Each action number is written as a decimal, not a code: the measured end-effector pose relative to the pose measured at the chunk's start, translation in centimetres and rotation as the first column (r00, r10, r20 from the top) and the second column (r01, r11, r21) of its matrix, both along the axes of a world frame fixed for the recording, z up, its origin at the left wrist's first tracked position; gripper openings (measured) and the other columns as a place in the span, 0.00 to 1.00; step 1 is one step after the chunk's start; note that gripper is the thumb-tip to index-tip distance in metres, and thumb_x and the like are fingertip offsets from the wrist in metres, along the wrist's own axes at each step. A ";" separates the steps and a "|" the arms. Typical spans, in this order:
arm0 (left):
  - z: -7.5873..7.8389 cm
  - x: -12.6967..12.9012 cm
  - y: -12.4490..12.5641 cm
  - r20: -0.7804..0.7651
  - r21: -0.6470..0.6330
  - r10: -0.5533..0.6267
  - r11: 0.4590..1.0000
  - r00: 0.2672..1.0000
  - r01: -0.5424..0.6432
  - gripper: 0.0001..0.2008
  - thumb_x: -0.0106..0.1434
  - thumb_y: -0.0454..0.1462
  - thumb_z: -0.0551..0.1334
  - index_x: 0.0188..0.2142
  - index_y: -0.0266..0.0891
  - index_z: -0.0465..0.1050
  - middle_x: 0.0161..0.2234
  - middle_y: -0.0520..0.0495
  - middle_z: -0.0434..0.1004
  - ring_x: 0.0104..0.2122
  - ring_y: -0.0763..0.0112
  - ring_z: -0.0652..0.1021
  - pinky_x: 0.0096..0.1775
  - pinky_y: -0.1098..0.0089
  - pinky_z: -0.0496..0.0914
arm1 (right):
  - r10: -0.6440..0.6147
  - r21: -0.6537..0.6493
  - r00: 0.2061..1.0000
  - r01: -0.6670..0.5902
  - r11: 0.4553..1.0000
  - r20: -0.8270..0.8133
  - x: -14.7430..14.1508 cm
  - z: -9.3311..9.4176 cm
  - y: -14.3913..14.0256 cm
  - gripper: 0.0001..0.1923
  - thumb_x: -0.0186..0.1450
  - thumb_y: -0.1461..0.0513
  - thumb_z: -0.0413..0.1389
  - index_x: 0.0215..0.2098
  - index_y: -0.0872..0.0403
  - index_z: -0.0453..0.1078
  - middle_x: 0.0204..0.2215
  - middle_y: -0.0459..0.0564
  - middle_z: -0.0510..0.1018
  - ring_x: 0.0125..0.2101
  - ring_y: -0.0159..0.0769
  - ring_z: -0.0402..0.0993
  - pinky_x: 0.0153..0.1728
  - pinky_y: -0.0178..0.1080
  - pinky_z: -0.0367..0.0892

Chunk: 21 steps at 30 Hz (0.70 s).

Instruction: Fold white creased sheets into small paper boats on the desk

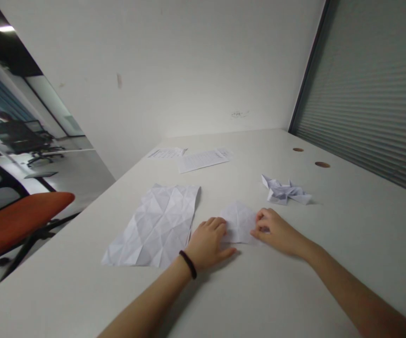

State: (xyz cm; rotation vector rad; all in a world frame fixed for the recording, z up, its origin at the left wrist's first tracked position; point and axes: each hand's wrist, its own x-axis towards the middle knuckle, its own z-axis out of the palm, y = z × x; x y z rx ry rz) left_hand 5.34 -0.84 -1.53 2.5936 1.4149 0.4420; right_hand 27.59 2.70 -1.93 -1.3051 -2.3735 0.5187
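Note:
A small folded sheet of white paper (238,224) lies on the table between my hands, with crease lines across it. My left hand (208,241), with a dark band at the wrist, rests flat at its left edge, fingers over the paper and thumb stretched out on the tabletop. My right hand (275,230) pinches the paper's right edge between thumb and fingers. To the left lies a larger, heavily creased paper sheet (160,225), close to my left hand. Beyond my right hand sits a folded paper figure (284,191) with pointed ends.
Printed sheets (204,160) and another printed page (165,153) lie at the back of the white table (259,300). Two round holes (322,165) are at the right. An orange chair (23,218) stands left of the table. A person (3,116) sits in the far background.

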 end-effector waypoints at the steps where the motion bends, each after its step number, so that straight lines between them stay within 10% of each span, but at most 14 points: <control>1: -0.2 0.4 -0.1 -0.006 0.006 0.003 1.000 1.000 -0.003 0.21 0.52 0.47 0.63 0.40 0.36 0.68 0.48 0.38 0.68 0.48 0.55 0.68 0.49 0.57 0.63 | -0.039 0.023 0.999 0.040 0.999 -0.012 -0.1 -0.4 0.0 0.10 0.57 0.58 0.55 0.21 0.54 0.71 0.39 0.55 0.69 0.43 0.43 0.65 0.45 0.44 0.60; 7: -1.7 1.4 -0.5 -0.031 -0.019 0.061 0.998 0.998 -0.062 0.36 0.53 0.49 0.61 0.58 0.39 0.51 0.58 0.36 0.54 0.58 0.49 0.56 0.54 0.43 0.50 | -0.117 -0.135 0.941 0.077 0.988 -0.318 -0.8 -1.2 0.6 0.05 0.54 0.60 0.55 0.28 0.55 0.69 0.37 0.54 0.72 0.41 0.42 0.68 0.45 0.45 0.61; 11: -1.7 1.1 -0.3 0.025 -0.034 0.126 0.992 0.992 -0.125 0.35 0.56 0.43 0.60 0.59 0.38 0.48 0.59 0.36 0.53 0.58 0.50 0.56 0.54 0.45 0.51 | -0.270 -0.461 0.687 -0.105 0.881 -0.674 -1.3 0.1 0.3 0.17 0.58 0.53 0.50 0.42 0.53 0.64 0.35 0.51 0.74 0.34 0.39 0.72 0.35 0.41 0.66; 14: -1.2 0.8 -0.1 0.214 -0.050 0.091 0.995 0.973 -0.082 0.25 0.60 0.35 0.53 0.58 0.38 0.53 0.56 0.39 0.59 0.54 0.58 0.63 0.54 0.54 0.57 | -0.258 -0.440 0.518 -0.266 0.857 -0.816 -1.5 0.8 -0.2 0.21 0.59 0.52 0.48 0.48 0.50 0.59 0.41 0.53 0.74 0.40 0.40 0.72 0.38 0.43 0.66; 21: -0.9 1.2 -0.2 0.774 -0.253 0.249 0.965 0.582 -0.076 0.19 0.66 0.43 0.43 0.44 0.39 0.69 0.41 0.46 0.75 0.48 0.60 0.70 0.51 0.62 0.63 | -0.226 -0.303 0.623 -0.019 0.953 -0.749 -1.6 -1.2 0.4 0.22 0.50 0.57 0.60 0.42 0.49 0.61 0.47 0.53 0.68 0.49 0.42 0.64 0.44 0.45 0.64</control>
